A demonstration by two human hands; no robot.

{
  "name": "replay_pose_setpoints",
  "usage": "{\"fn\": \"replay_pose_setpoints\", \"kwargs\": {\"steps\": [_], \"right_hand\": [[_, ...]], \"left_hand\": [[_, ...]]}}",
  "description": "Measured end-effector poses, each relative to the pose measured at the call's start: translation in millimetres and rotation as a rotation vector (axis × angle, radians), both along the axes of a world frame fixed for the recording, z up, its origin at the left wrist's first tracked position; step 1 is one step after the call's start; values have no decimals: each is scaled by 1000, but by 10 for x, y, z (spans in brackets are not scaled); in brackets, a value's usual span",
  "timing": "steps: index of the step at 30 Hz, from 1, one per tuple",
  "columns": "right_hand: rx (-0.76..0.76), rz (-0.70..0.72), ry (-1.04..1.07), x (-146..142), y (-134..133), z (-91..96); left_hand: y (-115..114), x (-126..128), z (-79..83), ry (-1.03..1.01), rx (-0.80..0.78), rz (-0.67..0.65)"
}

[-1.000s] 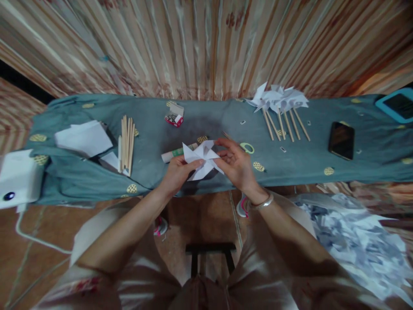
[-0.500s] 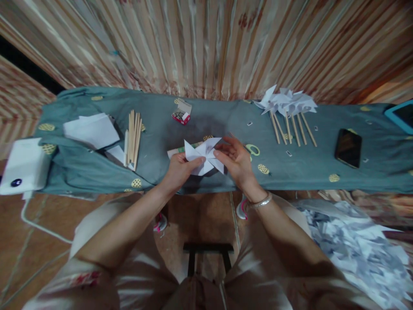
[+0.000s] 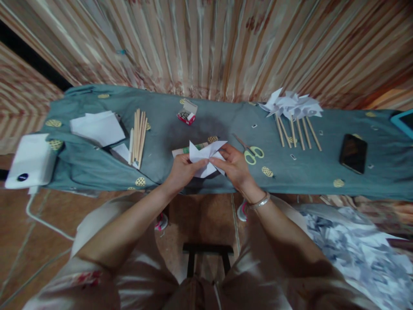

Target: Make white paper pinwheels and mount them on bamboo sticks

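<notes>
A white paper pinwheel [image 3: 204, 154] is held between my two hands above the near middle of the cloth-covered table [image 3: 226, 120]. My left hand [image 3: 184, 172] pinches its left side, thumb on top near the centre. From the right, my right hand [image 3: 237, 168] grips it with the thumb pressed close to the middle. The fingers beneath the paper are partly hidden. Behind the pinwheel lies a pale strip with green print [image 3: 190, 149], partly covered. Scissors [image 3: 250, 154] with light green handles rest just right of my right hand.
A small red box of pins [image 3: 186, 117] stands open at the back. Wooden sticks [image 3: 138, 133] and white paper sheets [image 3: 98, 128] lie left, beside a white device [image 3: 32, 159]. Finished pinwheels [image 3: 293, 105] on sticks and a phone [image 3: 354, 153] lie right. A paper heap [image 3: 358, 254] sits lower right.
My right hand has closed in on the pinwheel's centre, its thumb now near the left thumb. The scissors, earlier mostly hidden behind that hand, show fully. The view has shifted slightly.
</notes>
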State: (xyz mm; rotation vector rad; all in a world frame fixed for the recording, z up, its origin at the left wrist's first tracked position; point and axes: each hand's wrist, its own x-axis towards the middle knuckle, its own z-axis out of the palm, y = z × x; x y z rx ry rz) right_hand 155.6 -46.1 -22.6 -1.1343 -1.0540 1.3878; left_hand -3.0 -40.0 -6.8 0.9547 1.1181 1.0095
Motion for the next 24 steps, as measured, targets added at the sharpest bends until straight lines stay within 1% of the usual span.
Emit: {"fn": "replay_pose_setpoints", "kwargs": {"steps": [6, 12, 16, 20, 24], "right_hand": [[8, 6, -51, -35, 9, -35], [29, -4, -77, -61, 43, -6], [51, -77, -41, -44, 108, 24], [99, -151, -76, -9, 184, -4], [137, -152, -156, 12, 248, -94]], "left_hand": [[13, -42, -39, 17, 8, 10], [47, -44, -85, 10, 8, 25], [96, -73, -70, -1, 13, 52], [174, -211, -11, -22, 27, 117], [276, -429, 85, -49, 38, 241]]}}
